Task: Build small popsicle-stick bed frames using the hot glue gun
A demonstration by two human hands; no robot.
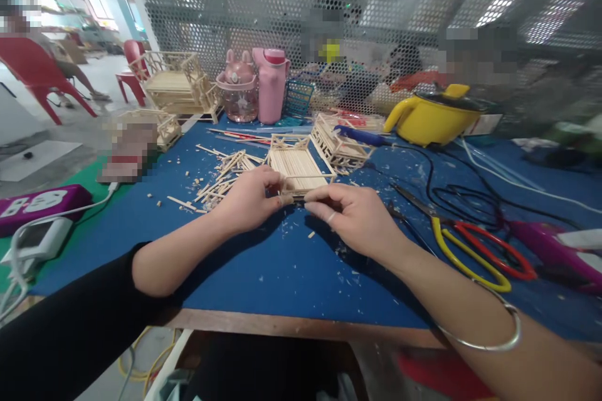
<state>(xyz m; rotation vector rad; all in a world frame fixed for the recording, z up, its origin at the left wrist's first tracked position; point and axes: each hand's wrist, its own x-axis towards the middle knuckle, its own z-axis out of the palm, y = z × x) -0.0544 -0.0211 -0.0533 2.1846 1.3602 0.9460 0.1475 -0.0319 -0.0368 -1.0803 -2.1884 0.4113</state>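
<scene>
A small furniture model of thin wooden sticks point(296, 161), with a slatted flat top and low railings, sits on the blue table mat. My left hand point(251, 197) grips its front left corner between thumb and fingers. At the front edge, my right hand point(360, 216) has thumb and fingers drawn together in a pinch; whatever is between the tips is too small to make out. A pile of loose cut sticks point(226, 178) lies beside my left hand. Behind the model to the right is a second stick model point(336, 143), with a blue glue gun point(362, 136) resting on it.
Scissors point(470, 250) with yellow and red handles and black cables point(451, 194) lie right. Behind stand a yellow pot point(435, 119), a pink bottle point(271, 88) and a larger stick model point(176, 84). A phone point(129, 150) and purple power strip point(44, 207) are left.
</scene>
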